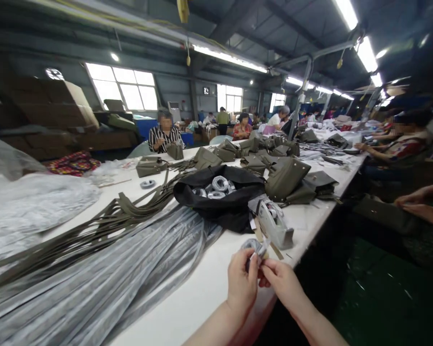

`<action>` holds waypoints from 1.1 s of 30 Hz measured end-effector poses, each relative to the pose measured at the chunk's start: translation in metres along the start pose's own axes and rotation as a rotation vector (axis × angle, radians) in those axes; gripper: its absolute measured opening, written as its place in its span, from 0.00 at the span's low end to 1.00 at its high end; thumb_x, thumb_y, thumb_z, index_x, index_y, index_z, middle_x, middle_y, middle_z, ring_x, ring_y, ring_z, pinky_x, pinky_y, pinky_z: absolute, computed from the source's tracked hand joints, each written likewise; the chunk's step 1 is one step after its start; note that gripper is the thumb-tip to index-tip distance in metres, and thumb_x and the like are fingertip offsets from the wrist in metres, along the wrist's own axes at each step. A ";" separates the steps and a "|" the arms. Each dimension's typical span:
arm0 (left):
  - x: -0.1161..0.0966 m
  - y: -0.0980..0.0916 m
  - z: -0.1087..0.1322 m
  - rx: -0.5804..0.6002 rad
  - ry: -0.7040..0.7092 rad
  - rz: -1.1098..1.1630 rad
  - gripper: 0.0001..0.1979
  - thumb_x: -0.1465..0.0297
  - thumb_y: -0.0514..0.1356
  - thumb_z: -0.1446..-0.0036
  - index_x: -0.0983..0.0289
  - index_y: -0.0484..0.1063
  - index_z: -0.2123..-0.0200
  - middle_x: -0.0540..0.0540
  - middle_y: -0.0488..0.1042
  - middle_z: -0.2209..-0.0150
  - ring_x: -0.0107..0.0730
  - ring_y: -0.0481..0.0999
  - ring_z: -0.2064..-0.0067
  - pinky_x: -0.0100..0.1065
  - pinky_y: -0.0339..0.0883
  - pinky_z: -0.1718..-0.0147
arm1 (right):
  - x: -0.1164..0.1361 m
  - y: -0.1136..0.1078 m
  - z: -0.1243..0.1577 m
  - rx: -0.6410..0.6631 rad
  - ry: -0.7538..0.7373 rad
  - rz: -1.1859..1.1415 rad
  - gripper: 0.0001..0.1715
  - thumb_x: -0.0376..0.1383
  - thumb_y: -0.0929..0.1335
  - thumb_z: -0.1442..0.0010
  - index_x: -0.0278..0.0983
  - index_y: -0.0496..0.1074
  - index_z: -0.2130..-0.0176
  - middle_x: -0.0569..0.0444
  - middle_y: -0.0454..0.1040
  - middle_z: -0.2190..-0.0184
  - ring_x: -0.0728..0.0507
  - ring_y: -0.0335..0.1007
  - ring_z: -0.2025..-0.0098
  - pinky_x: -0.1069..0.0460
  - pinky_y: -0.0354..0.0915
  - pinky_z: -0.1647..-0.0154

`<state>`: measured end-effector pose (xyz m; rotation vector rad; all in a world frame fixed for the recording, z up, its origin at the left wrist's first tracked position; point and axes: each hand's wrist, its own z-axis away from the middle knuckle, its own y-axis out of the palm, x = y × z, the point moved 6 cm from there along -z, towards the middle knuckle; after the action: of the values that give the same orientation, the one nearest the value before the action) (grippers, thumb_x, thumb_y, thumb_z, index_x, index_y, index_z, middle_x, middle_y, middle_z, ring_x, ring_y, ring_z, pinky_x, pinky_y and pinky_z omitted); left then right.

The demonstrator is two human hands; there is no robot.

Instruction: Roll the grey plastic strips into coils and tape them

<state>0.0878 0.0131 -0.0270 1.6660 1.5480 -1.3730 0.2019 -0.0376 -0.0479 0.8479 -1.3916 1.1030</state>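
Over the table's near edge, my left hand (242, 276) is closed around a coiled strap (251, 244) wrapped in greyish plastic. Against it, my right hand (279, 278) pinches at the coil's near side; what lies between those fingertips is too small to make out. Just beyond my hands stands a white tape dispenser (276, 226). Similar wrapped coils (219, 184) lie in an open black bag (234, 211) farther back. To the left, long straps in grey plastic (130, 269) spread across the table, beside bare olive straps (104, 216).
Olive bags (286, 178) are heaped behind the black bag. One loose coil (147, 184) rests on the white tabletop (180, 300). Clear plastic (39, 202) is piled at left. A co-worker in stripes (165, 132) sits across; another person's hands (420, 206) hold an olive piece at right.
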 end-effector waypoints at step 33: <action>-0.069 -0.056 -0.139 -0.227 0.253 -0.629 0.16 0.67 0.54 0.37 0.62 0.66 0.47 0.60 0.62 0.39 0.42 0.59 0.38 0.43 0.49 0.39 | -0.026 -0.034 0.007 0.062 0.049 0.071 0.26 0.54 0.68 0.48 0.35 0.76 0.64 0.58 0.70 0.82 0.48 0.65 0.83 0.53 0.60 0.79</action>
<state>0.0931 0.1154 0.1020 1.2997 2.4180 -1.2225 0.2353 -0.0573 -0.0683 0.8157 -1.3616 1.2183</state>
